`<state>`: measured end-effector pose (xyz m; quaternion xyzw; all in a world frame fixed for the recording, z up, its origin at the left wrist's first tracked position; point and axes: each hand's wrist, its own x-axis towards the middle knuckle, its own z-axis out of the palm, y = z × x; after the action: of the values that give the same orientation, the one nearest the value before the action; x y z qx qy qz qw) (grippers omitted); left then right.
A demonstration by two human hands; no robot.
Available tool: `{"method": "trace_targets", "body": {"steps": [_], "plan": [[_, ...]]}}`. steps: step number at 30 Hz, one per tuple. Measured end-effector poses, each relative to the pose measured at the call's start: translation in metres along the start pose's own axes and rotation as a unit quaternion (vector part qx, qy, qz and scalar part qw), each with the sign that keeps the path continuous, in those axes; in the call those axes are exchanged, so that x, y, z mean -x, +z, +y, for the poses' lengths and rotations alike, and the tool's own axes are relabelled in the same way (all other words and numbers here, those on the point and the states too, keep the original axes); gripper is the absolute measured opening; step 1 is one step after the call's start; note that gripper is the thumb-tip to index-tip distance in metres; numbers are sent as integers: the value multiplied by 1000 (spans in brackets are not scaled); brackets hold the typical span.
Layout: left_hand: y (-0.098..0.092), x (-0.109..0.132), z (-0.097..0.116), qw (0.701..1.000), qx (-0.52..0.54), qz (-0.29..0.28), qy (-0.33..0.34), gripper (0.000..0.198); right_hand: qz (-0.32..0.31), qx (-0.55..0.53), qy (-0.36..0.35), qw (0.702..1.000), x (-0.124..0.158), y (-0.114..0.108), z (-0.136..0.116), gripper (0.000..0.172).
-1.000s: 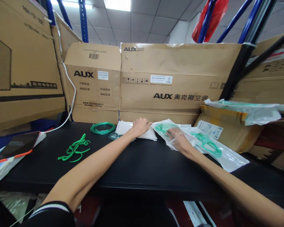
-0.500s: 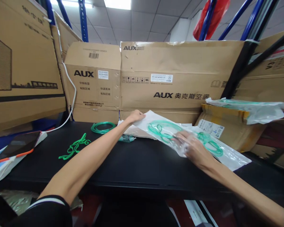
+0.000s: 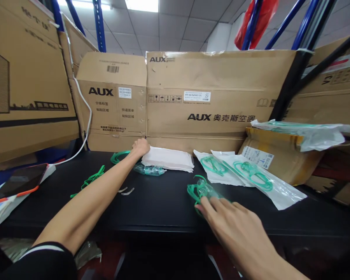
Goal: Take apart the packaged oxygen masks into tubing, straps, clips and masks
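Observation:
My left hand reaches to the back of the black table, fingers curled at the left end of a flat stack of white bags, beside a coil of green tubing. What it grips is hidden. My right hand is near the front edge with its fingers stretched flat, the fingertips touching a bare tangle of green tubing with a clear mask. Two sealed bags with green tubing lie to the right of the stack. A clear plastic part lies in front of the stack.
Green elastic straps lie at the left, two small clear strips nearby. A phone in an orange case rests at the far left. AUX cardboard boxes wall the back. An open carton with more bags stands at the right.
The bag held up between both hands is gone from them. My left hand moved left to the stack's end. My right hand drew back to the front with loose green tubing under it.

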<state>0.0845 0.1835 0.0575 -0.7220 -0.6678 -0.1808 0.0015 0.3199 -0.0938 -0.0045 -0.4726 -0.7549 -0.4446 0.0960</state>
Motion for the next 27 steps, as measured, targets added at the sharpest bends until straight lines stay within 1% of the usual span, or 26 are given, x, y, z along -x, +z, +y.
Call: {"method": "trace_targets", "body": {"steps": [1,3,5,7,9,10,12,13,15,17,19,21,22,24,26,27], "plan": [[2,2,3,1000,-10,-3,14,37,-3,-10,-1,1000,-5,1,-8,25],[5,4,11,997,-22,-24,68,38,-12,-42,-3,999,-15,3,-20,20],[6,6,20,989,-32,-65,132,38,-23,-71,-5,997,-24,5,-28,16],[9,6,30,977,-44,-109,177,37,-29,-89,-14,995,-31,6,-34,13],[12,5,38,969,-62,-142,190,35,-34,-103,-21,994,-36,6,-40,10],[15,4,40,967,-73,-154,187,34,-34,-108,-24,993,-38,5,-41,13],[19,3,45,966,-90,-165,176,31,-41,-130,-22,990,-43,2,-37,19],[21,3,47,966,-96,-166,173,31,-46,-145,-10,988,-45,0,-31,19],[25,3,53,965,-98,-159,182,33,-60,-181,32,981,-51,-4,-12,18],[28,5,63,961,-89,-151,213,35,-55,-203,98,973,-58,-7,13,21],[31,10,75,953,-74,-150,254,35,-19,-240,171,955,-62,-6,38,26],[33,16,87,943,-64,-160,286,35,15,-287,246,926,-60,-3,54,29],[33,19,93,939,-62,-166,295,35,26,-308,278,909,-57,-1,57,29],[32,26,101,936,-59,-172,301,33,38,-344,327,879,-46,7,55,30],[26,36,106,940,-53,-158,299,32,35,-366,350,861,-31,17,47,32],[21,43,107,943,-46,-141,298,32,33,-371,355,858,-23,21,43,33]]}}
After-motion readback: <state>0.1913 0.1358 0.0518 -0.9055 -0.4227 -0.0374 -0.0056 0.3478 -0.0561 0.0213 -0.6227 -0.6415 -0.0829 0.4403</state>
